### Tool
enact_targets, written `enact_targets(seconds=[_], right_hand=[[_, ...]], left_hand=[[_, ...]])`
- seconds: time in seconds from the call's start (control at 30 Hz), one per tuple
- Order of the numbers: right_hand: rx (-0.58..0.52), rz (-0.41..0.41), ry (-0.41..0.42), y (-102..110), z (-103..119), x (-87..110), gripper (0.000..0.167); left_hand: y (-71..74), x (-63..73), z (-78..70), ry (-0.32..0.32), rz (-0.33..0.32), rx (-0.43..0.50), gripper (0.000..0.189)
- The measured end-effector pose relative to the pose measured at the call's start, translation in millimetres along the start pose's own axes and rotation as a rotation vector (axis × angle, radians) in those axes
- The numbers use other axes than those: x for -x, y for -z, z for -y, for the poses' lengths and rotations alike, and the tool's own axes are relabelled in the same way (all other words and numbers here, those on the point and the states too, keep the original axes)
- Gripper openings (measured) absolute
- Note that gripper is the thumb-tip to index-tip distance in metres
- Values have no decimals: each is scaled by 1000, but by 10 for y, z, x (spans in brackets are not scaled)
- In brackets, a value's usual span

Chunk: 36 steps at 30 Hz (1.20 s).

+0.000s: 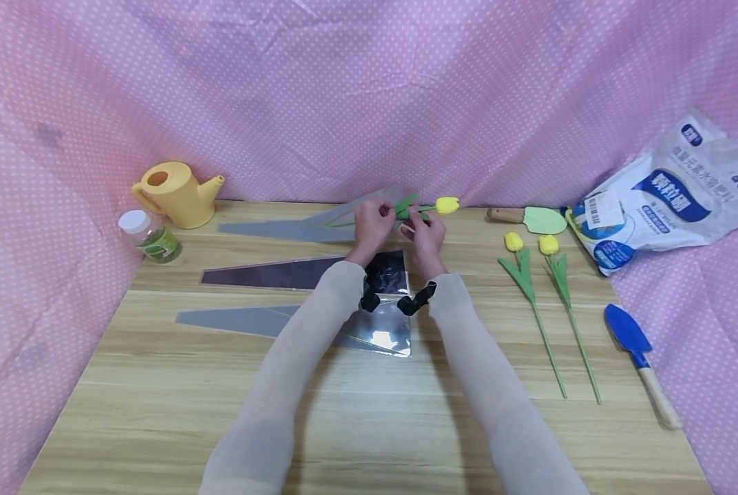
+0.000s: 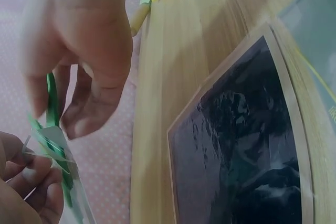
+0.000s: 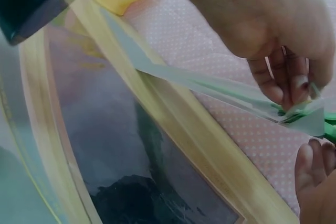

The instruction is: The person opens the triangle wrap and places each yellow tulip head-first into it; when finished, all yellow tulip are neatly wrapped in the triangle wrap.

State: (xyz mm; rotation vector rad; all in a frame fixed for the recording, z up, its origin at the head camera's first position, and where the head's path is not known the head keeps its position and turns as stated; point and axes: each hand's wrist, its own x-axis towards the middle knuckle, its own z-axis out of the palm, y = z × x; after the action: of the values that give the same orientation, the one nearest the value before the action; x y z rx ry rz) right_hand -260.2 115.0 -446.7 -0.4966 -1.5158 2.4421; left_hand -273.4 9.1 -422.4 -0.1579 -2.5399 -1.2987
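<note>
A yellow artificial tulip (image 1: 447, 205) lies with its stem inside a clear tapered flower sleeve (image 1: 270, 229), its bloom sticking out past the wide end. My left hand (image 1: 372, 223) pinches the sleeve near its mouth; its fingertips (image 3: 286, 100) lie over the green leaves. On the bloom side, my right hand (image 1: 427, 237) holds the tulip by its leaves, with fingers (image 2: 86, 119) curled about them. Below the hands lie a dark flower sleeve (image 1: 270, 273) and another grey one (image 1: 239, 318), both flat on the wooden table (image 1: 220, 412).
Two yellow tulips (image 1: 513, 241) lie at right, beside a blue trowel (image 1: 629, 330) and a green trowel (image 1: 543, 220). A white fertilizer bag (image 1: 672, 192) leans against the pink curtain (image 1: 344, 89). At back left stand a yellow watering can (image 1: 186, 199) and a small bottle (image 1: 152, 237).
</note>
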Motion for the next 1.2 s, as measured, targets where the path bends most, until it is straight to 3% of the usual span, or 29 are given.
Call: enact_targets(seconds=[0.13,0.27,0.63,1.2], right_hand=[[-161,-28,-60,17,28,-5,13],[-238,-53,-101,26,56,0,16],[-160,-74,-104,26,69,15,13],[-129,-48,-122,-29,55,42,7]], left_hand=[[8,-10,14,2,-2,5,14],[10,-8,18,-2,2,2,14],[12,4,-7,10,4,11,15],[2,38,-100,-32,33,40,16]])
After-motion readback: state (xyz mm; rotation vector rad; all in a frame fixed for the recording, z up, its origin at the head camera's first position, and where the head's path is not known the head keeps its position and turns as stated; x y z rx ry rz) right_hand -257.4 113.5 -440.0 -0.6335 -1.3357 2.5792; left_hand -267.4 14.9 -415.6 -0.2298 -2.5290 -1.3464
